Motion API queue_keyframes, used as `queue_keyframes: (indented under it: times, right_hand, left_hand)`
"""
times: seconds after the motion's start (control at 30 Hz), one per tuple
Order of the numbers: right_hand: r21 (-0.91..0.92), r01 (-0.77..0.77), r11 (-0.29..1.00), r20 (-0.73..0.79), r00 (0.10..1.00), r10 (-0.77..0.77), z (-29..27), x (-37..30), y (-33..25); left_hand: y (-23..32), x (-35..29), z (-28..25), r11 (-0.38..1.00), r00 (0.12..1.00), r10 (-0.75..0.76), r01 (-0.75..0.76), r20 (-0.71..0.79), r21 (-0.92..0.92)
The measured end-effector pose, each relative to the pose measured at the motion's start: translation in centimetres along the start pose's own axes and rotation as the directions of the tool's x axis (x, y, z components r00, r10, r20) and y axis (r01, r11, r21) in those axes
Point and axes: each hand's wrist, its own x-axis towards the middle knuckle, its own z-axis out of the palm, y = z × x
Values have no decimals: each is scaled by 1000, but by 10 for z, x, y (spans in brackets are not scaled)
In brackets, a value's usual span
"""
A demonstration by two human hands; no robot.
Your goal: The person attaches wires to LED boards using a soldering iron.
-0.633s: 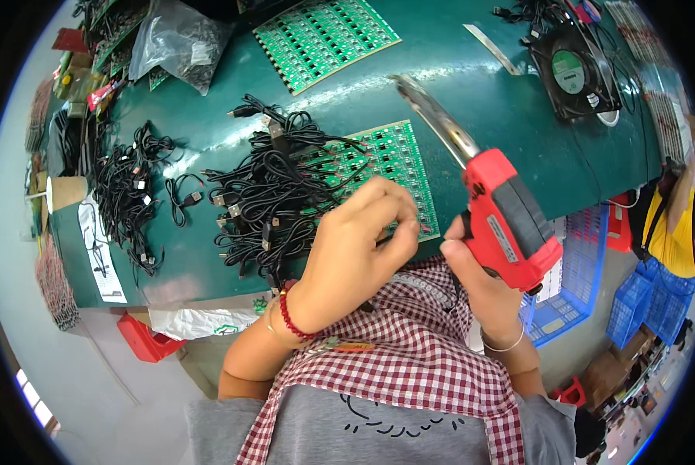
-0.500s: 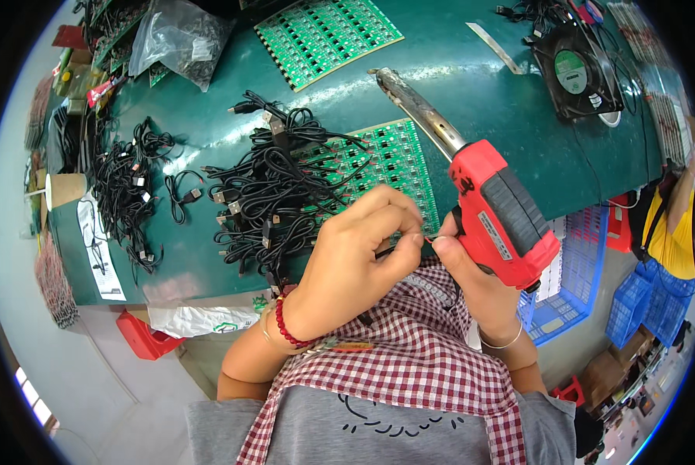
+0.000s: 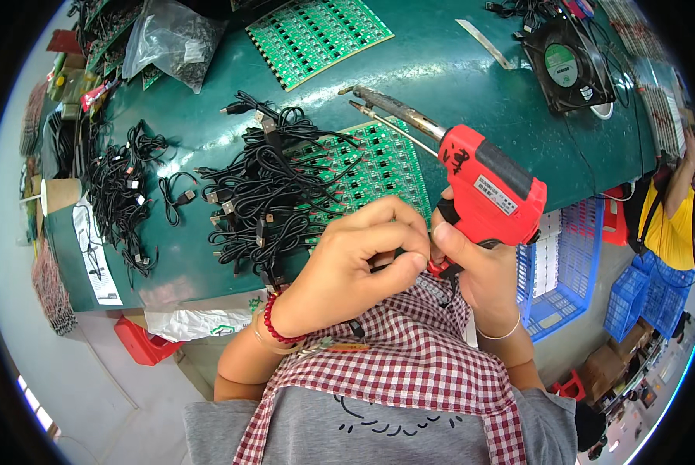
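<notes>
My right hand [image 3: 483, 279] is wrapped round the handle of a red and black soldering gun [image 3: 491, 190]. Its long metal barrel and thin side tube point up and left over a green circuit board panel [image 3: 390, 159]. My left hand [image 3: 363, 267] is pinched shut on a thin black cable, mostly hidden by the fingers; a black plug end [image 3: 356, 328] hangs below it against the checked apron. Both hands meet just in front of the table edge. Left of them, a heap of black USB cables [image 3: 258, 190] lies partly across the panel.
A second circuit board panel [image 3: 316, 39] lies farther back. More black cables [image 3: 127, 194] and a paper cup [image 3: 62, 194] are at the left. A clear plastic bag [image 3: 177, 46], a metal strip [image 3: 483, 43] and a black fan [image 3: 568, 66] stand toward the back. Blue crates [image 3: 564, 271] are below right.
The soldering gun has tilted, its barrel tip swinging left and slightly down, and its body turned in my right hand. My left hand stays pinched, almost in place. The whole view has shifted slightly.
</notes>
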Motion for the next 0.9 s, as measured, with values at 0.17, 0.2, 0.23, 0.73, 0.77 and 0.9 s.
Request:
queue_keyframes:
  times: [0.17, 0.2, 0.23, 0.73, 0.77, 0.9]
  right_hand:
    - [-55, 85, 995, -97, 991, -91, -3, -2, -2]
    - [-55, 86, 995, -93, 992, -91, -4, -3, -3]
    - [-55, 72, 996, -98, 992, -77, -4, -5, -4]
    - [-156, 108, 982, -2, 994, -109, -60, -40, 33]
    - [-166, 91, 982, 8, 996, -91, -61, -41, 34]
    - [-177, 78, 981, 43, 997, -71, -66, -44, 42]
  left_hand:
    - [-3, -1, -2, 988, 975, -149, 155, -162, 20]
    - [-4, -1, -2, 988, 975, -148, 154, -167, 22]
    - [-6, 1, -3, 984, 970, -111, 138, -218, 112]
    - [-51, 26, 1, 604, 884, 203, 226, -421, 765]
    - [-52, 26, 2, 604, 874, 209, 238, -439, 761]
    - [-50, 27, 2, 592, 886, 196, 235, -421, 771]
